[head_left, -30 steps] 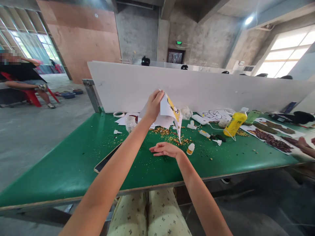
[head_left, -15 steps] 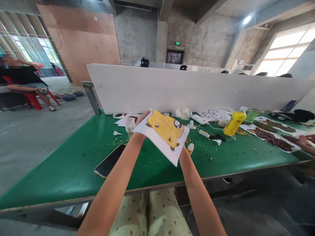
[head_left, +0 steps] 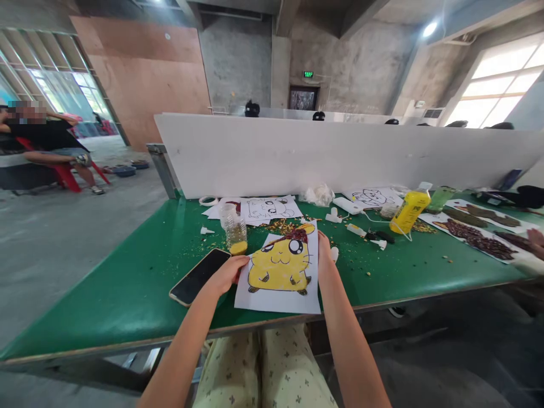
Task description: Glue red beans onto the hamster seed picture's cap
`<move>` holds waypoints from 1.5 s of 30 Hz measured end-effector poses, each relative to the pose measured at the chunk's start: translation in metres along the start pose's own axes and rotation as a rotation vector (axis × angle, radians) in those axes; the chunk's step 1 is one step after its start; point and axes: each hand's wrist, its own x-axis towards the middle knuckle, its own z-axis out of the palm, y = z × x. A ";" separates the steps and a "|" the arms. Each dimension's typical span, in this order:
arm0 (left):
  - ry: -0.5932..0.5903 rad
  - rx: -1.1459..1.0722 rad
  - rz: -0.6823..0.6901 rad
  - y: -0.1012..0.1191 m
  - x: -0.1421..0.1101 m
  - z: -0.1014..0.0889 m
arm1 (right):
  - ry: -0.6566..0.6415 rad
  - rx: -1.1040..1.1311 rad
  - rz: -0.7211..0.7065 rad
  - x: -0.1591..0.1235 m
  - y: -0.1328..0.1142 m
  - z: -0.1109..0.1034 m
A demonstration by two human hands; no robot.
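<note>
A sheet of white paper with a yellow hamster picture (head_left: 278, 266) is upright to me over the front of the green table, its face towards me. Yellow grains seem to fill the body, with dark red pieces on the head. My left hand (head_left: 229, 273) grips the sheet's left edge, fingers closed. On the right edge is my right hand (head_left: 325, 252), also closed on the paper, its fingertips partly hidden behind it. Just beyond my left hand stands a clear plastic bottle (head_left: 233, 229) with yellow grains at its bottom. A phone (head_left: 199, 277) lies beside my left forearm.
Behind the picture lie scattered seeds (head_left: 283, 226) and a line drawing (head_left: 267, 208). A yellow bottle (head_left: 410, 211), glue bottle (head_left: 356, 230) and white cable lie right. A white partition (head_left: 297, 158) edges the table's back. Another person's hand (head_left: 535, 238) is far right.
The picture has come down and turned from a tilted, sideways position to upright facing me. Both hands moved with it, the left one to its left edge. The line drawing behind is now uncovered.
</note>
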 end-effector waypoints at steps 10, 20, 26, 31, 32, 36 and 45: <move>0.208 0.433 0.244 -0.016 0.001 0.003 | 0.010 0.148 -0.051 -0.013 -0.030 0.009; 0.316 0.837 0.589 0.007 0.000 0.019 | -0.531 0.043 0.116 -0.033 -0.010 0.046; 0.179 0.787 0.778 0.005 0.024 0.042 | -0.656 0.085 0.231 -0.037 -0.009 0.046; 0.093 0.683 0.822 -0.007 0.036 0.042 | -0.701 0.126 0.314 -0.039 -0.010 0.041; 0.085 0.667 0.827 -0.009 0.036 0.041 | -0.710 0.134 0.325 -0.039 -0.010 0.040; 0.086 0.625 0.838 -0.013 0.036 0.041 | -0.749 0.154 0.359 -0.038 -0.011 0.038; 0.209 0.614 0.864 -0.013 0.037 0.042 | -0.834 0.228 0.386 -0.039 -0.019 0.035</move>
